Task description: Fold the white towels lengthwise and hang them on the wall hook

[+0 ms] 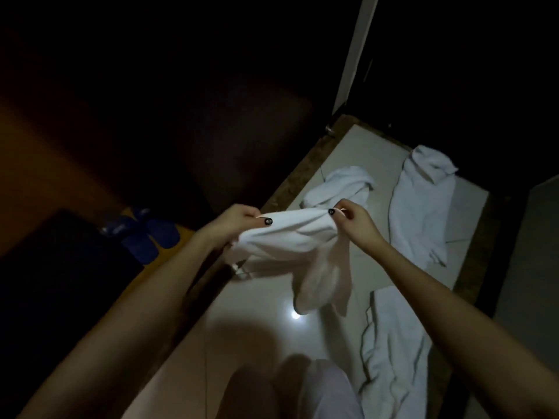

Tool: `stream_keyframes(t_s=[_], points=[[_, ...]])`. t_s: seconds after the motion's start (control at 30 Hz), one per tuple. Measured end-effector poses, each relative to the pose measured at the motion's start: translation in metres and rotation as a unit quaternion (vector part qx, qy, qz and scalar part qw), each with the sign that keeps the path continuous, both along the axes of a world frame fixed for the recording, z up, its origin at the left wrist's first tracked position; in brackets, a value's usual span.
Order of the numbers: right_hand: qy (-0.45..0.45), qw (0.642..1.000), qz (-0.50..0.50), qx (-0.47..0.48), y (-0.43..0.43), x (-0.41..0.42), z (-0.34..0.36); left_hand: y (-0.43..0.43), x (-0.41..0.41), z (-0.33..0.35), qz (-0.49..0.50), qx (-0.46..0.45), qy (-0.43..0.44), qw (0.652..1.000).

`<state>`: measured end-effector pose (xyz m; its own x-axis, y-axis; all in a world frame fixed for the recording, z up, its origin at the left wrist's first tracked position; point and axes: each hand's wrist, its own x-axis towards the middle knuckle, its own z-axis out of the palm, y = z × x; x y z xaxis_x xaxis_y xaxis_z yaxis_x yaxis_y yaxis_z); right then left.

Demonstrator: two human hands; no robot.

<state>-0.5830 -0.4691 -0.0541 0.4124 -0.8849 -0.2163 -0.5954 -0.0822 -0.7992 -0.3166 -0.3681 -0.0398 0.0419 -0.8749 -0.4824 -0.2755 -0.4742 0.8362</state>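
White towel (290,237) is sagging soft and light between left hand (239,220) and right hand (351,216), both pinching its top edge at twelve o'clock, likely the best grip

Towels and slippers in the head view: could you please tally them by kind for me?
White towels: 4 (held towel, crumpled towel, far-right towel, near towel)
Blue slippers: 2 (nearer slipper, farther slipper)
Total: 6

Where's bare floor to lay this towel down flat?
Bare tile lies under the held towel, between the brown edge strip and the near towel. The far end is crowded: a crumpled towel and a long towel.
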Motion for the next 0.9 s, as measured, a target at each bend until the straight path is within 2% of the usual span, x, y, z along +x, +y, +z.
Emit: stream_keyframes(t_s=[0.2, 0.37, 0.43, 0.53, 0.63, 0.77, 0.9], points=[[-0.011, 0.999, -0.001, -0.039, 0.001, 0.003, 0.222, 0.019, 0.039, 0.238, -0.022, -0.041, 0.013, 0.999], [0.001, 0.995, 0.094, -0.027, 0.011, 0.010, 0.379, 0.022, 0.036, 0.420, 0.045, -0.176, 0.009, 0.983], [-0.025, 0.989, 0.146, 0.007, 0.021, 0.023, 0.439, 0.021, 0.031, 0.483, 0.057, -0.231, 0.009, 0.971], [-0.111, 0.974, 0.197, 0.025, 0.045, 0.052, 0.516, 0.027, 0.025, 0.559, 0.016, -0.268, 0.009, 0.963], [-0.192, 0.957, 0.216, -0.021, 0.070, 0.090, 0.574, 0.042, 0.032, 0.606, 0.000, -0.289, -0.012, 0.957], [-0.246, 0.942, 0.225, -0.034, 0.100, 0.133, 0.609, 0.072, 0.053, 0.623, 0.082, -0.317, 0.030, 0.944], [-0.282, 0.927, 0.245, -0.036, 0.137, 0.171, 0.617, 0.122, 0.077, 0.613, 0.173, -0.329, 0.137, 0.918]])
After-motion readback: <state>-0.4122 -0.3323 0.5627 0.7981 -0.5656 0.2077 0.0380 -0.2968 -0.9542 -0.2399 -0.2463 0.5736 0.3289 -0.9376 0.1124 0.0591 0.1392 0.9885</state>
